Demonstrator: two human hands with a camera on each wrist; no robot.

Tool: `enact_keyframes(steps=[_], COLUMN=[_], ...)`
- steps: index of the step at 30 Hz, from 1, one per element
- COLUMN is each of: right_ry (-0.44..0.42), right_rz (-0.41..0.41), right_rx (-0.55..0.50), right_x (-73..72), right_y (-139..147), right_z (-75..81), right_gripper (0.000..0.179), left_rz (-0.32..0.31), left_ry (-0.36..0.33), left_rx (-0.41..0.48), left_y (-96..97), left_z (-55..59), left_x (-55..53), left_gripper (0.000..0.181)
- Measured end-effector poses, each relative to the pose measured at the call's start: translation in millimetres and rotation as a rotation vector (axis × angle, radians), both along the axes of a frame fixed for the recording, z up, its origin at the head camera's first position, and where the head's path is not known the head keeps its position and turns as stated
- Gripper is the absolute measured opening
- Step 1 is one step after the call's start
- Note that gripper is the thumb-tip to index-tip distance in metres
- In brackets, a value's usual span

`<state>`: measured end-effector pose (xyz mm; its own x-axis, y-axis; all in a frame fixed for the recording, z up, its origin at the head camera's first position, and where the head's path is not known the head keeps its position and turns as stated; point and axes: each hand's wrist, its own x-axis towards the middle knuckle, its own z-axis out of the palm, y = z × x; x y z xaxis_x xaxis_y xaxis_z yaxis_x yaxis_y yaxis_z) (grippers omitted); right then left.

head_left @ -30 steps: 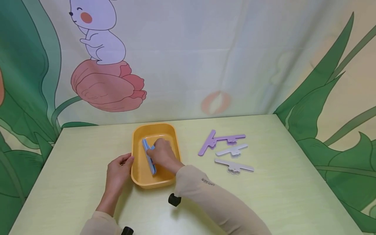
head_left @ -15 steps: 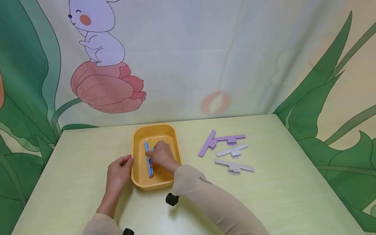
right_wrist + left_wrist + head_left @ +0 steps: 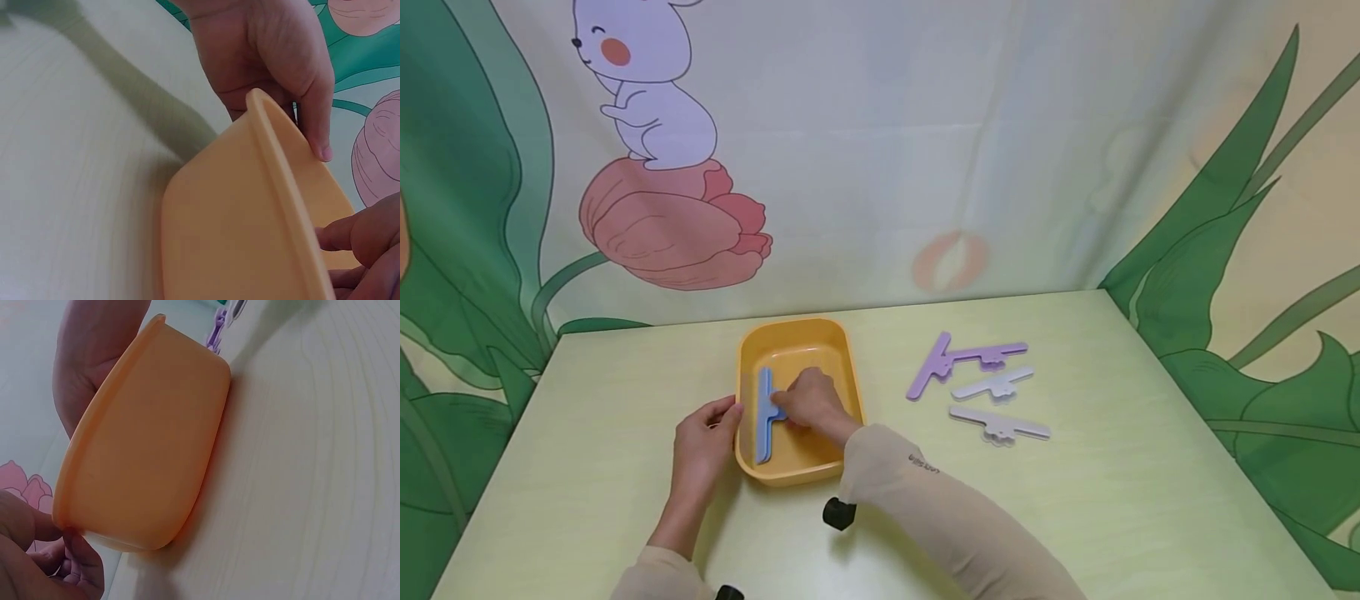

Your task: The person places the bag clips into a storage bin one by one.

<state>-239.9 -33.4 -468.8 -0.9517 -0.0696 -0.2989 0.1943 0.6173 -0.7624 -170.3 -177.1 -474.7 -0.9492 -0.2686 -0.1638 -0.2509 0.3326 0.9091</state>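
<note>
A yellow-orange plastic basin (image 3: 797,475) stands on the table, seen from outside in both wrist views. My left hand (image 3: 700,442) pinches its left rim between thumb and fingers. Inside it, a blue bag clip (image 3: 764,429) lies along the left wall, its long bar pointing front to back. My right hand (image 3: 812,400) reaches over the right rim and pinches the clip's short grip tab. In the right wrist view the basin wall (image 3: 231,219) hides the clip, and only part of the right hand (image 3: 375,244) shows.
Right of the basin lie two purple bag clips (image 3: 932,367) touching each other, a pale lilac clip (image 3: 992,384) and a greyish clip (image 3: 1000,422). Behind the table's back edge hangs a printed curtain (image 3: 880,167) with a rabbit and plants.
The blue clip has shifted left within the basin and turned upright along its left wall, its bar now flatter. My right hand moved slightly with it; the left hand keeps its place.
</note>
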Motion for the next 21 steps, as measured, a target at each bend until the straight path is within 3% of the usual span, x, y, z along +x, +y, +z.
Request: enact_keyframes(steps=[6,14,21], right_ry=[0.001,0.045,0.191], right_rz=[0.001,0.013,-0.039], right_rx=[-0.001,-0.002,-0.075], right_x=[3.1,4.6,7.1], right_y=[0,4,11], right_z=[1.6,1.9,1.6], right_gripper=[0.031,0.039,0.021], left_rz=[0.006,0.013,0.016], left_ry=[0.004,-0.002,-0.010], left_rx=[-0.005,-0.013,-0.027], left_y=[0.1,1.8,2.5], left_z=[-0.3,-0.2,0.6], left_x=[0.5,-0.4,-1.0], left_gripper=[0.043,0.044,0.043])
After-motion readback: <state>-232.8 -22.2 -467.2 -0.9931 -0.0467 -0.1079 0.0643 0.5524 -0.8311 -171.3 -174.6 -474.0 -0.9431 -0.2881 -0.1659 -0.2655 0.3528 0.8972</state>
